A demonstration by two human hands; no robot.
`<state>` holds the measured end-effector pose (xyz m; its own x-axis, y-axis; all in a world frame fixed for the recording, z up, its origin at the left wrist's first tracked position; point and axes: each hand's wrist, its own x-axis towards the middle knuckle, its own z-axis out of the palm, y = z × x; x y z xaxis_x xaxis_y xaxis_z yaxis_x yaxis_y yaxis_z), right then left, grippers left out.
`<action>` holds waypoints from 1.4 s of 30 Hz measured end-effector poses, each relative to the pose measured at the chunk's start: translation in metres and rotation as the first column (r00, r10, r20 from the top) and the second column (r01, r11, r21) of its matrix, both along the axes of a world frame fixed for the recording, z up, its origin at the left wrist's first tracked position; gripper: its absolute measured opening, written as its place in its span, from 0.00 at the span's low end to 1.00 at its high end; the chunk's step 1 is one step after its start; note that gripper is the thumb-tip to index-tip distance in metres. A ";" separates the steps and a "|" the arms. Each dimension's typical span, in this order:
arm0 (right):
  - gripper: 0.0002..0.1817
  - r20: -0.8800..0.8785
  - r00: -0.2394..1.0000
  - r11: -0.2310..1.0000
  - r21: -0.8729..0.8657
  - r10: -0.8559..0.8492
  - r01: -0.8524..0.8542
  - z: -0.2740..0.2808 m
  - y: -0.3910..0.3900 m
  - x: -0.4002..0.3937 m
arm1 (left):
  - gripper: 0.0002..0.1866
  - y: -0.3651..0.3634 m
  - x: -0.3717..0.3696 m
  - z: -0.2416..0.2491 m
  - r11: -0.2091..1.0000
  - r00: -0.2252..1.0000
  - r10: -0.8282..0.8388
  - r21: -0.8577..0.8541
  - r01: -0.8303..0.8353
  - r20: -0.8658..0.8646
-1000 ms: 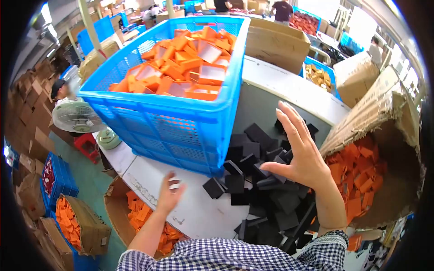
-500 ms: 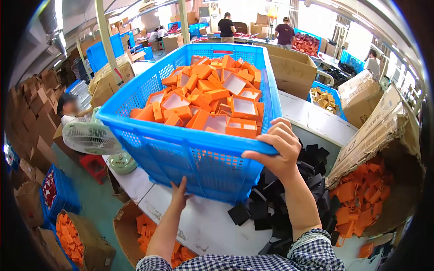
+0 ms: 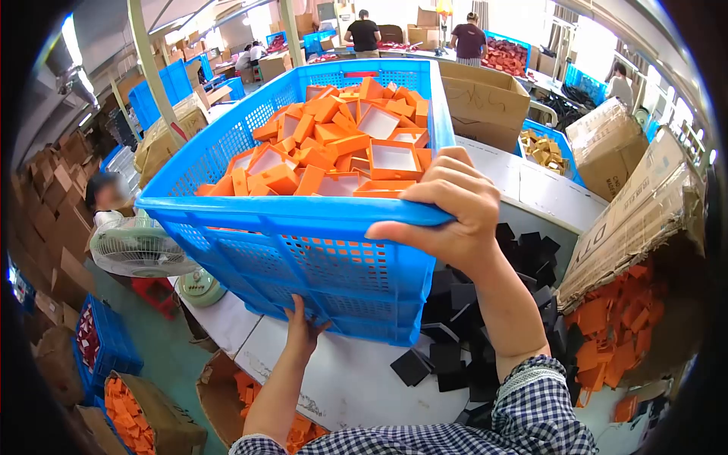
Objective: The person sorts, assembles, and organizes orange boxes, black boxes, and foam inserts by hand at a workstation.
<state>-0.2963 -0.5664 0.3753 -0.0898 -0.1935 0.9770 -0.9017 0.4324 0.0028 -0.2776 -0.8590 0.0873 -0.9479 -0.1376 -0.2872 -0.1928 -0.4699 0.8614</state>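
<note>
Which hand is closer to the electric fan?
Left: the left hand, right of the electric fan, touches the blue crate low down; the right hand, farther right, holds its top corner.

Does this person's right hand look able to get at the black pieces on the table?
Not just now, it seems: the right hand is hooked over a corner of the blue crate. Were it to let go, the way looks free, since many black pieces lie uncovered beside the crate.
</note>
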 end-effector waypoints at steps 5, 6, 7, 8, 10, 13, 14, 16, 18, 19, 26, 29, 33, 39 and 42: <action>0.22 0.056 0.998 0.999 0.033 -0.017 0.015 -0.001 0.044 -0.048 | 0.66 0.034 -0.042 0.007 0.994 0.997 -0.067 0.082 0.065 0.029; 0.23 0.172 0.981 0.996 0.019 -0.091 0.089 -0.012 0.064 -0.058 | 0.66 0.043 -0.054 -0.001 0.993 0.997 -0.073 0.091 0.070 0.033; 0.24 0.279 0.946 0.986 0.016 -0.163 0.165 -0.019 0.081 -0.066 | 0.65 0.055 -0.072 -0.014 0.995 0.997 -0.083 0.053 0.083 0.005; 0.24 0.267 0.949 0.985 0.027 -0.170 0.169 -0.024 0.093 -0.073 | 0.64 0.069 -0.088 -0.015 0.996 0.995 -0.092 0.016 0.092 -0.031; 0.25 0.388 0.897 0.972 -0.019 -0.209 0.235 -0.030 0.108 -0.087 | 0.64 0.087 -0.122 -0.020 0.997 0.997 -0.065 0.032 0.067 -0.043; 0.26 0.331 0.905 0.961 0.026 -0.268 0.275 -0.026 0.116 -0.121 | 0.60 0.089 -0.161 -0.035 0.999 0.999 -0.033 0.000 0.033 0.002; 0.27 0.295 0.911 0.957 0.049 -0.288 0.287 -0.026 0.120 -0.131 | 0.66 0.090 -0.172 -0.030 0.997 0.997 -0.075 -0.004 0.075 -0.022; 0.29 0.298 0.902 0.950 0.090 -0.313 0.300 -0.023 0.132 -0.155 | 0.71 0.094 -0.190 -0.020 0.991 0.991 -0.131 -0.022 0.130 -0.024; 0.30 0.162 0.911 0.920 0.170 -0.379 0.353 -0.025 0.139 -0.173 | 0.68 0.102 -0.202 -0.012 0.992 0.994 -0.107 -0.068 0.106 -0.021; 0.30 0.175 0.906 0.918 0.175 -0.385 0.356 -0.026 0.141 -0.178 | 0.68 0.107 -0.206 -0.011 0.990 0.992 -0.122 -0.071 0.123 0.011; 0.36 0.171 0.886 0.894 0.217 -0.430 0.392 -0.024 0.136 -0.213 | 0.57 0.090 -0.265 -0.026 0.973 0.984 -0.175 -0.148 0.177 0.027; 0.39 0.150 0.871 0.869 0.257 -0.468 0.422 -0.028 0.134 -0.226 | 0.58 0.090 -0.262 -0.019 0.961 0.984 -0.161 -0.216 0.174 0.077; 0.42 0.177 0.854 0.863 0.246 -0.489 0.442 -0.030 0.136 -0.229 | 0.57 0.105 -0.239 -0.024 0.902 0.958 -0.234 -0.332 0.277 0.164; 0.41 0.135 0.875 0.881 0.169 -0.465 0.442 -0.029 0.133 -0.231 | 0.47 0.178 -0.144 -0.049 0.245 0.682 -0.731 -0.926 0.287 0.019; 0.41 0.201 0.816 0.832 0.265 -0.542 0.487 -0.029 0.131 -0.226 | 0.45 0.226 -0.155 -0.089 0.034 0.497 -0.866 -0.999 -0.033 -0.046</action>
